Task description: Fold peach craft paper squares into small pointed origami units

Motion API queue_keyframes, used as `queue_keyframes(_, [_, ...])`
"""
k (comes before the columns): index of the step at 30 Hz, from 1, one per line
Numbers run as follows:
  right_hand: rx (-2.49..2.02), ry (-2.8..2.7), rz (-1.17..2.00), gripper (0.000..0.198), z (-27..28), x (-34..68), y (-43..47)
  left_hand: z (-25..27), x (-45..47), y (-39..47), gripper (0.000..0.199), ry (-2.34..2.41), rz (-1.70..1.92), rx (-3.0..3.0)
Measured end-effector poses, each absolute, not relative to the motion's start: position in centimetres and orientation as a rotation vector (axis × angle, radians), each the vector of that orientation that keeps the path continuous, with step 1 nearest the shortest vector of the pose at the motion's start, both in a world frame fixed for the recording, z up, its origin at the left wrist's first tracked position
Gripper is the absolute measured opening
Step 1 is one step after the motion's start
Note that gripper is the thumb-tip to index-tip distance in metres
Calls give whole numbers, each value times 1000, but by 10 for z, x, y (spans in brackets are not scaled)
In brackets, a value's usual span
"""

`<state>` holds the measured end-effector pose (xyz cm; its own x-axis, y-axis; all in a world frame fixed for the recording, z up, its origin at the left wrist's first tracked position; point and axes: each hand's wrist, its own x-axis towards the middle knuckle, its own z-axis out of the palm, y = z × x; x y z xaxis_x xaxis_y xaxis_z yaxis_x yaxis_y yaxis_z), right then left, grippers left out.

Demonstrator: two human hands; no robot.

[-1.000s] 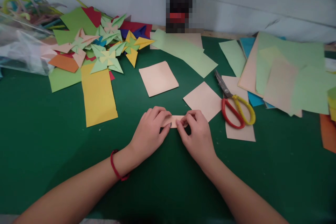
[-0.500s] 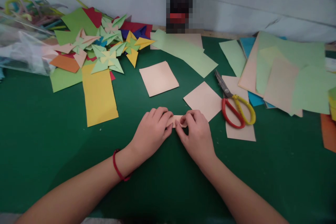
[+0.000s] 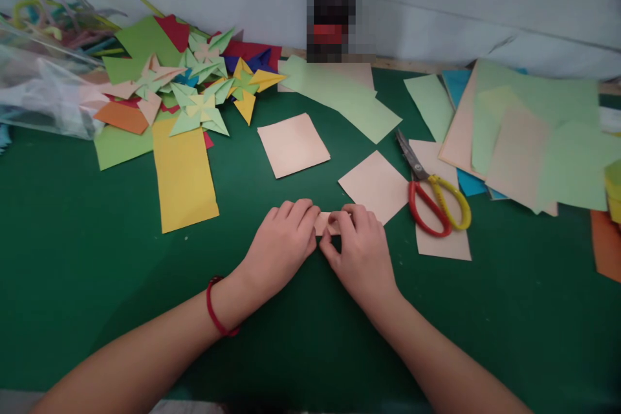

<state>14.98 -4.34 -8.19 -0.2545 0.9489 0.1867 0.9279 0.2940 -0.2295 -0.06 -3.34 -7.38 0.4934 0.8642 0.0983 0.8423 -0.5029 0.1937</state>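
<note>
A small folded strip of pale pink paper (image 3: pixel 321 224) lies on the green tabletop, mostly covered by my fingers. My left hand (image 3: pixel 284 246) is closed over the strip's left end, the fingers bunched together. At the other end, my right hand (image 3: pixel 366 252) has its fingers curled on the paper, the thumb low by the near edge. Just beyond the right hand is a pink paper square (image 3: pixel 374 184). Another pink square stack (image 3: pixel 294 145) sits farther back. Scissors (image 3: pixel 427 178) with red and yellow handles rest on a pink sheet to the right.
Folded paper stars (image 3: pixel 200 108) and coloured sheets are heaped at back left, near a clear plastic bag (image 3: pixel 43 90). A yellow rectangle (image 3: pixel 185 181) lies in front of them. Pale green sheets (image 3: pixel 577 162) overlap at right. A white wall (image 3: pixel 460 0) borders the table.
My right thumb has moved slightly away from the strip's middle, and its fingers have shifted on the paper. The left thumb has tucked in under the left fingers.
</note>
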Motion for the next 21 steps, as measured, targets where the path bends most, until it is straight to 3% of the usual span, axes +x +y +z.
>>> queue_keyframes(8, [-1688, -2281, 166, 14, -80, 153, -43, -69, -5, -37, 36, 1466, 128, 2617])
queue_keyframes(21, [-1673, -2254, 257, 19, -81, 157, -43, -70, -12, -34, 38, 1395, 162, 2563])
